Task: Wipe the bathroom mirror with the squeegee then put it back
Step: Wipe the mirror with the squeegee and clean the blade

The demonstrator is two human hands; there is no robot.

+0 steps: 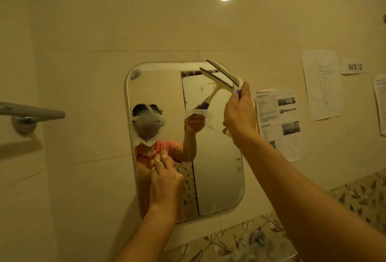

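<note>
Our right hand [238, 113] wraps the squeegee [226, 73] by its handle, blade tilted at the top right corner of the mirror [219, 178], probably to begin a downward pull. Our left hand [166, 178] holds nothing; its fingertips [165, 165] rest on the lower glass, likely for steadiness.

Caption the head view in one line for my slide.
The right hand holds the squeegee at the top right corner of the mirror while the left hand rests its fingertips on it lower down.
</note>
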